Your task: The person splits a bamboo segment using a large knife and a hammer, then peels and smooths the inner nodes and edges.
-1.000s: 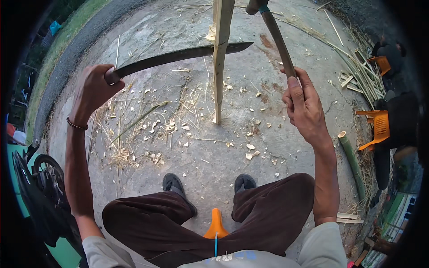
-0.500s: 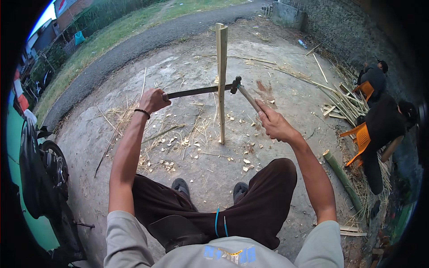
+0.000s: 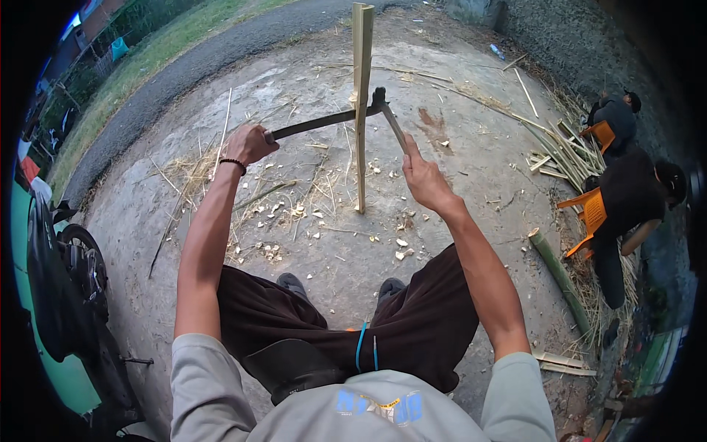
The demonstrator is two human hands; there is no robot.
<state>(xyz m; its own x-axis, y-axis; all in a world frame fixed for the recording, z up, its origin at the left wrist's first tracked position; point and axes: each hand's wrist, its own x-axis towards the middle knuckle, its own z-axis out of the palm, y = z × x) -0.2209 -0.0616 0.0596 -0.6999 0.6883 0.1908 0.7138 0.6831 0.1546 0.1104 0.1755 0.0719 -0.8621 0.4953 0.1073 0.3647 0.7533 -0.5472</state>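
Note:
A split bamboo pole [image 3: 361,66] stands upright on the ground in front of me. A long dark blade [image 3: 313,124] crosses it, seemingly lodged in the bamboo, its far end sticking out on the right. My left hand [image 3: 250,144] is closed around the blade's handle, left of the pole. Right of the pole, my right hand [image 3: 428,181] grips the wooden handle of a hammer [image 3: 394,127]. The dark hammer head [image 3: 378,96] is at the blade's protruding end; whether they touch I cannot tell.
Pale wood chips [image 3: 269,253] and thin strips litter the concrete. At the right lie a green bamboo length [image 3: 560,283] and a pile of split bamboo [image 3: 563,158]. Two people in dark clothes sit there on orange chairs [image 3: 591,214]. A motorbike [image 3: 77,272] stands at the left.
The hammer has moved up and slightly left, its head nearer the pole. The blade now tilts, its far end higher. My left hand keeps its grip; the whole view has shifted slightly.

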